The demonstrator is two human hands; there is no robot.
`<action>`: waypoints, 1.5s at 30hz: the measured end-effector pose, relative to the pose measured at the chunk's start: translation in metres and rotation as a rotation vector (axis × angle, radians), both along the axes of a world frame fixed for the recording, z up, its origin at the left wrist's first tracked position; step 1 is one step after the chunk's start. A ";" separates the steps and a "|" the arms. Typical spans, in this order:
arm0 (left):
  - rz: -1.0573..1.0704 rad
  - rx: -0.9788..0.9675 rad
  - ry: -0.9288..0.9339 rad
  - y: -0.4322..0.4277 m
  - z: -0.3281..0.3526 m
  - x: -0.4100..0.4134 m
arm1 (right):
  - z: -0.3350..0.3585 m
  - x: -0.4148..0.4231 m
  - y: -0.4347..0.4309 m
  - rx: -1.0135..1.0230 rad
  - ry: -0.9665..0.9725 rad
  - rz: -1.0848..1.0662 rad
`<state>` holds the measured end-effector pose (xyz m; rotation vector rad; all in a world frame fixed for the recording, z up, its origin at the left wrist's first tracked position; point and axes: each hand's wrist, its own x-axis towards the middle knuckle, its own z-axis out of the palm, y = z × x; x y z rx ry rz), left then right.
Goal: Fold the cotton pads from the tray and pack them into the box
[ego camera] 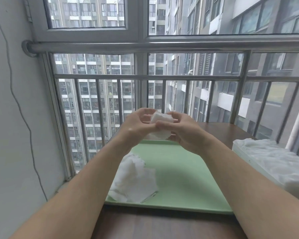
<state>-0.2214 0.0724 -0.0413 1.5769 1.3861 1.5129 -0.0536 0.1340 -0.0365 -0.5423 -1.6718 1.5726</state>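
Running down the pale wall point(7, 118) at the far left is a thin dark cable point(22, 114), and beside it a steel railing point(145, 44) crosses the window, with tower blocks beyond the glass. Next, near the middle, the left hand point(136, 125) is raised above the far end of the tray, its fingers curled over and pinching the left edge of a white cotton pad point(160, 118). The pad is held in the air between both hands, bent over on itself so that its upper part bulges toward the window. The right hand point(183, 133) grasps the pad's other side, with the thumb laid across the front and the fingers wrapped behind. Below the hands, a pale green tray point(179, 178) lies flat on the brown wooden counter point(162, 226), its near edge toward the person. A loose pile of cotton pads point(135, 178) sits in the tray's near left part, partly hidden by the left forearm, and a slender pale strip point(149, 196) lies just beside the pile's near right corner; what it is cannot be told. At the far right, apart from the tray, a white box point(245, 156) stands on the counter, filled and overhung with crumpled white material, though whether that is pads or a liner cannot be told.
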 end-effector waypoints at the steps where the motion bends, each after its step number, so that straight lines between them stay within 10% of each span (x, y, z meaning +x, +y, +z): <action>1: -0.016 -0.008 -0.030 -0.001 0.002 0.000 | 0.003 -0.001 0.000 -0.006 0.010 -0.005; 21: -0.195 -0.080 0.101 -0.032 0.035 0.130 | 0.064 0.172 -0.045 0.259 -0.424 -0.309; 35: -0.340 -0.122 0.942 0.021 0.026 0.287 | 0.047 0.331 -0.045 0.160 -0.572 -0.492; 45: -0.391 -0.232 1.096 0.057 0.032 0.292 | 0.040 0.343 -0.030 0.182 -0.617 -0.405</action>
